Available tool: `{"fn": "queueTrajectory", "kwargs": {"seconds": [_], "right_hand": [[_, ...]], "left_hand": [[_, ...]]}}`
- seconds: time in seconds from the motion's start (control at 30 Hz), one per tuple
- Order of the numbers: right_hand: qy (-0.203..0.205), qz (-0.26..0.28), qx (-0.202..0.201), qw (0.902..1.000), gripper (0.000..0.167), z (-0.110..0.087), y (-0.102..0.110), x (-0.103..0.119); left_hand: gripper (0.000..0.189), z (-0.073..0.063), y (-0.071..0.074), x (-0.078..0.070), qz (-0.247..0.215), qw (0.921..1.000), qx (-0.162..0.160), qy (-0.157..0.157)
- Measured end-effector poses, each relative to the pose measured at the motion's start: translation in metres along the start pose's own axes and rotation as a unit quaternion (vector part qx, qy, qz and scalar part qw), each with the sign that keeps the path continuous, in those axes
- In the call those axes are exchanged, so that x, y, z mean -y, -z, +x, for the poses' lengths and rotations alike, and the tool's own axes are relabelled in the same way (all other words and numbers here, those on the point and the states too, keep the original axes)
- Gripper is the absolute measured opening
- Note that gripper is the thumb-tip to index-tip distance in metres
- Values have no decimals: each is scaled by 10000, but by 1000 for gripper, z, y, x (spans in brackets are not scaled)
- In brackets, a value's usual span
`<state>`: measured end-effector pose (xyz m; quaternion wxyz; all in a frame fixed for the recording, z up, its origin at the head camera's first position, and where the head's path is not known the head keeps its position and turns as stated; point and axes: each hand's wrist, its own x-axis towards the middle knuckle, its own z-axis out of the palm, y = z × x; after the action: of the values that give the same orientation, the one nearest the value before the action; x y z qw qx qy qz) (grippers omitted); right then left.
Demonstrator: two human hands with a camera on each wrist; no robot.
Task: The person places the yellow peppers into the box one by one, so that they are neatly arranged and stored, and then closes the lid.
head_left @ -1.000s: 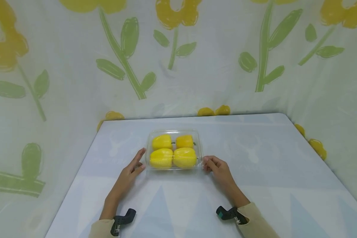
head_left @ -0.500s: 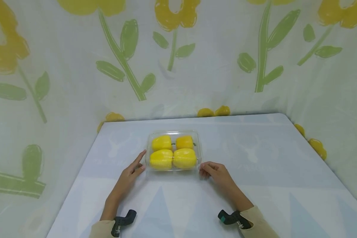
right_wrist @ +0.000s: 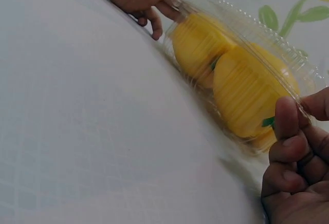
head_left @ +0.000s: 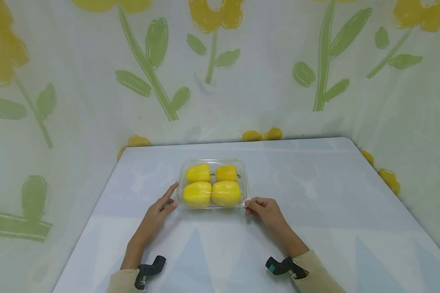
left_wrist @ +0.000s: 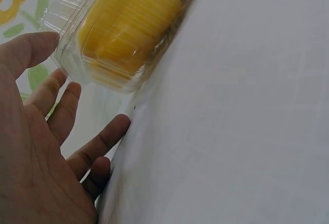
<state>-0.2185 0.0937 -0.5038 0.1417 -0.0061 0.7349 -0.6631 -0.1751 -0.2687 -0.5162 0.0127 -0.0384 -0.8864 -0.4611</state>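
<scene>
A clear plastic clamshell container (head_left: 213, 206) sits on the table with several yellow bell peppers (head_left: 226, 193) inside, laid in two rows. My left hand (head_left: 157, 213) is at its left side, fingers extended; in the left wrist view the thumb (left_wrist: 43, 47) reaches the container's rim while the other fingers spread below it. At the front right corner, my right hand (head_left: 267, 211) pinches the rim between thumb and index finger. The right wrist view shows that pinch up close, the remaining fingers (right_wrist: 288, 149) curled beneath, next to a pepper's green stem (right_wrist: 268, 122).
A pale table (head_left: 308, 195) with faint blue patterns extends around the container. Behind and beside it hang white curtains (head_left: 264, 81) printed with yellow flowers and green leaves. Black wrist mounts (head_left: 150, 270) sit at both sleeve cuffs.
My right hand has slid from the container's right side to its front right corner and now pinches the rim there. The left hand and container have hardly moved.
</scene>
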Motion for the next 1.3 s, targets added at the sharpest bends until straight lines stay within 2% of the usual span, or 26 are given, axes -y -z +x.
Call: {"fn": "queueTrajectory", "kwargs": {"seconds": [0.27, 0.57, 0.73, 0.83, 1.07, 1.17, 1.3], "right_hand": [[206, -92, 52, 9997, 21, 1, 1, -5], [745, 31, 145, 9971, 25, 0, 0, -8], [941, 124, 126, 9954, 27, 0, 2, -9], [1079, 80, 78, 9941, 34, 0, 2, -9], [1524, -98, 110, 9882, 65, 2, 4, -10], [1478, -212, 110, 9887, 68, -1, 3, -5], [1640, -488, 99, 9852, 67, -8, 2, 3]], "left_hand": [[55, -1, 0, -1, 56, 10000, -27, 40], [54, -1, 0, 0, 32, 9997, -200, -124], [54, 0, 0, -1, -1, 9998, -155, -113], [55, 0, 0, -2, -49, 9998, -148, -117], [54, 0, 0, -4, -79, 9998, -146, -99], [54, 0, 0, -4, -102, 9997, -163, -158], [54, 0, 0, -3, -104, 9995, -201, -224]]}}
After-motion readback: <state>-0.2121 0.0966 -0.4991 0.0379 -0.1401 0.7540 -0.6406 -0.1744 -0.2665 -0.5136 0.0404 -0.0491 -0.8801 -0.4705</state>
